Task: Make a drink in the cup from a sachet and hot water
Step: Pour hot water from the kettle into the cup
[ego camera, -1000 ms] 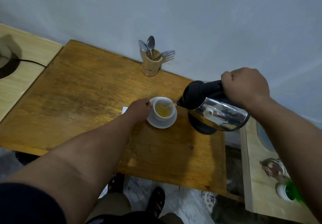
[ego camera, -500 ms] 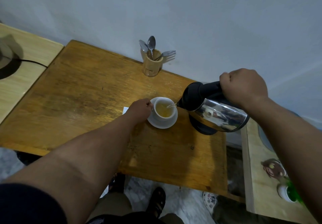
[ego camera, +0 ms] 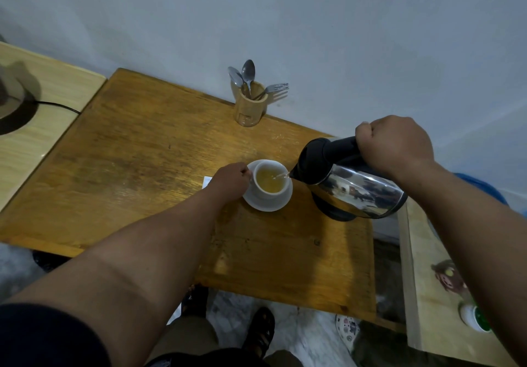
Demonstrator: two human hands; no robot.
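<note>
A white cup [ego camera: 268, 192] stands on a white saucer [ego camera: 268, 205] on the wooden table [ego camera: 128, 167]. Yellowish liquid fills much of the cup. My left hand [ego camera: 231, 181] grips the cup at its left side, where the handle is hidden. My right hand [ego camera: 395, 147] is closed on the black handle of a steel kettle [ego camera: 353, 184], tilted left with its spout over the cup's right rim. A thin stream of water runs into the cup. A corner of a white sachet [ego camera: 207, 182] shows behind my left hand.
A wooden holder [ego camera: 250, 110] with two spoons and a fork stands at the table's back edge by the wall. The kettle's black base [ego camera: 333, 212] lies under the kettle. A lighter table with a cable [ego camera: 57, 107] is at left; another surface [ego camera: 433, 295] at right.
The kettle keeps pouring and the liquid level in the cup has risen. Both hands hold their places with only slight shifts.
</note>
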